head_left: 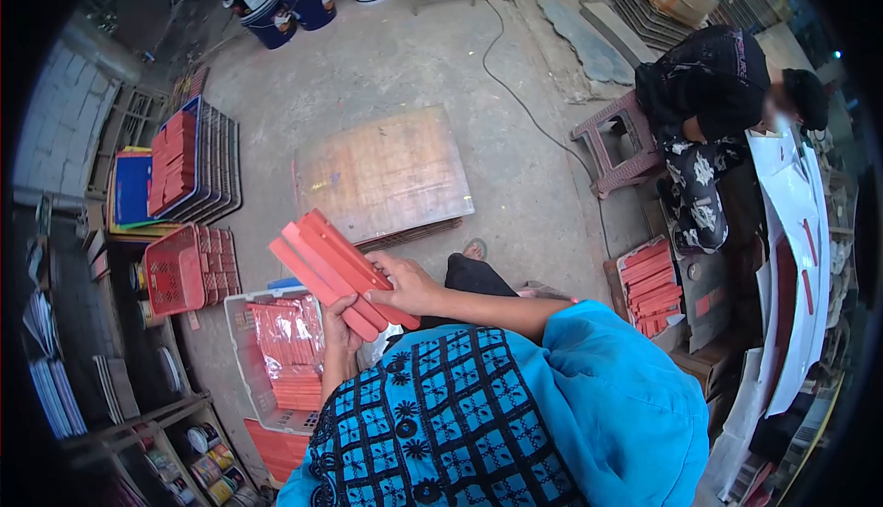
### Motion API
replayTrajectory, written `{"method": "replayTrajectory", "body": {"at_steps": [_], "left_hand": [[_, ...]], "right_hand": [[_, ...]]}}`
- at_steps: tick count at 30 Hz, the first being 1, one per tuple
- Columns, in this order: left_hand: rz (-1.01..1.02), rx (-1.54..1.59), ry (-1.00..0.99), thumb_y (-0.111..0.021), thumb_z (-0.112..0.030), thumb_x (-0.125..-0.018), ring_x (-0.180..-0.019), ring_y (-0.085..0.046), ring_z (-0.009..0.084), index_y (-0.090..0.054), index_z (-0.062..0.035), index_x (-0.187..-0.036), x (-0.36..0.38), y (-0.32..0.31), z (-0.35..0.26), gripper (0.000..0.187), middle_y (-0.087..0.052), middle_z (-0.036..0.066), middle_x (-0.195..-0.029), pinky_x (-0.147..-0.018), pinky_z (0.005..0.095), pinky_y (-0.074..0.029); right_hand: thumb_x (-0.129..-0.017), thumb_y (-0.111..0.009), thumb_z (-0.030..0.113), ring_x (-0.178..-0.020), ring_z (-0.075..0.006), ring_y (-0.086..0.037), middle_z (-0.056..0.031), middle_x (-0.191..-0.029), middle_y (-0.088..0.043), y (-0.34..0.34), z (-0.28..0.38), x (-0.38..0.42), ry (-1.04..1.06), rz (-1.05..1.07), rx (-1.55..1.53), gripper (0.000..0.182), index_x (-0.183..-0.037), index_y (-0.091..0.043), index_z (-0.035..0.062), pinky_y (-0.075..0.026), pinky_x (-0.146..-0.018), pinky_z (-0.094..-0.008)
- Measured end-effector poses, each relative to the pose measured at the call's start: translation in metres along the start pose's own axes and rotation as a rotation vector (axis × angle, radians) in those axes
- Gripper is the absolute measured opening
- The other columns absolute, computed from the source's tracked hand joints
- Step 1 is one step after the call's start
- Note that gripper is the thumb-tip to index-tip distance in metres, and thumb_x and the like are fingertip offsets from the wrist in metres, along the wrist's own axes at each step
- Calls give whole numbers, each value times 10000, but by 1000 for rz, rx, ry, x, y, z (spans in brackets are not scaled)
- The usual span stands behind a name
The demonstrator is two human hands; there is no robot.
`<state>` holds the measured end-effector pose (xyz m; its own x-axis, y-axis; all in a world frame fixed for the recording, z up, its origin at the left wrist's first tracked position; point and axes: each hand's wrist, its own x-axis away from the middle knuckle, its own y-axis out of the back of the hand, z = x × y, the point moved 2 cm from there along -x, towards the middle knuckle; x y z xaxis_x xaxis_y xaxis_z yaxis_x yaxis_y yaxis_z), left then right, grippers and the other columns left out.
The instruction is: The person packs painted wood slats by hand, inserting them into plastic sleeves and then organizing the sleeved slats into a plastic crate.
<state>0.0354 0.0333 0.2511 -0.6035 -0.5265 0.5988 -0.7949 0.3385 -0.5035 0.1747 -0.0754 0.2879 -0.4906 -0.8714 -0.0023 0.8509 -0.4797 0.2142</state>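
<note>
Several flat red strips (pixel 324 263) with rounded ends are fanned out in front of my chest, held between both hands. My left hand (pixel 342 328) closes around their lower ends from the left. From the right, my right hand (pixel 407 288) grips the edge of the same bundle, fingers over its upper face. Beneath and to the left stands a white crate (pixel 241 341) with more red strips in it, some under clear plastic. A low wooden board platform (pixel 395 171) lies on the floor just beyond the strips.
On the left are a red basket (pixel 175 273) and a dark crate (pixel 225 162) of red pieces. Shelves (pixel 175 410) with cans flank me. A seated person (pixel 704 93) works at right beside a stool (pixel 607 144) and a box of red strips (pixel 649 288). A cable (pixel 501 75) crosses the floor.
</note>
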Motion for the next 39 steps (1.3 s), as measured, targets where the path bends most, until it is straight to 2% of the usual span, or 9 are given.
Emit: {"method": "replayTrajectory", "body": {"at_steps": [6, 9, 12, 15, 22, 25, 26, 29, 39], "left_hand": [[90, -149, 113, -570, -18, -731, -880, -627, 284, -515, 55, -1118, -62, -88, 13, 398, -610, 168, -999, -818, 383, -520], [99, -166, 199, -572, -15, -732, -862, -631, 284, -523, 58, -1107, -102, -114, 27, 386, -615, 169, -984, -815, 383, -521], [81, -208, 225, -566, 9, -730, -857, -636, 292, -528, 55, -1105, -125, -152, 33, 380, -619, 173, -987, -799, 395, -530], [111, -232, 253, -561, 33, -720, -887, -633, 296, -524, 47, -1120, -144, -193, 37, 402, -615, 175, -1008, -803, 408, -535], [231, -216, 346, -571, 40, -710, -923, -628, 289, -509, 29, -1163, -180, -276, 69, 457, -611, 170, -1035, -830, 413, -531], [337, -210, 409, -566, 48, -716, -937, -627, 279, -511, 25, -1164, -185, -307, 90, 452, -610, 164, -1051, -839, 407, -528], [360, -211, 420, -556, 58, -724, -949, -625, 269, -502, 25, -1174, -183, -317, 95, 455, -607, 158, -1071, -847, 398, -524], [389, -240, 453, -566, 79, -723, -900, -630, 240, -507, 11, -1145, -173, -341, 105, 432, -621, 127, -1002, -804, 369, -533], [548, -355, 490, -573, 84, -711, -993, -591, 223, -438, -10, -1243, -119, -394, 88, 557, -574, 125, -1106, -867, 374, -501]], "right_hand": [[-730, -711, 173, -932, -295, -617, -209, -1058, -604, 80, -38, -18, -148, -136, -164, 563, -1205, -463, 0, -484, -818, -365], [-766, -705, 156, -903, -210, -605, -172, -1054, -612, 114, -59, -25, -211, -197, -171, 550, -1224, -448, -8, -484, -789, -340], [-766, -707, 150, -894, -197, -602, -167, -1034, -617, 151, -65, -36, -242, -246, -220, 561, -1233, -440, -4, -491, -769, -333], [-742, -705, 164, -964, -282, -613, -202, -1038, -618, 190, -67, -47, -306, -268, -244, 544, -1205, -466, 6, -480, -834, -368], [-748, -695, 105, -955, -255, -619, -183, -1015, -630, 259, -86, -40, -331, -460, -212, 509, -1198, -476, 11, -479, -832, -350], [-777, -671, 21, -965, -163, -588, -116, -1069, -608, 287, -92, -23, -346, -499, -326, 529, -1250, -434, 7, -507, -791, -295], [-761, -686, 59, -928, -177, -605, -131, -1001, -636, 294, -94, -16, -355, -578, -343, 498, -1208, -474, 3, -485, -811, -313], [-765, -690, 65, -933, -171, -602, -124, -1014, -629, 315, -85, -1, -373, -617, -377, 503, -1211, -470, -6, -485, -814, -305], [-800, -647, 25, -1014, -177, -560, -136, -1125, -572, 327, -49, 37, -252, -710, -481, 502, -1242, -416, -38, -480, -827, -297]]}}
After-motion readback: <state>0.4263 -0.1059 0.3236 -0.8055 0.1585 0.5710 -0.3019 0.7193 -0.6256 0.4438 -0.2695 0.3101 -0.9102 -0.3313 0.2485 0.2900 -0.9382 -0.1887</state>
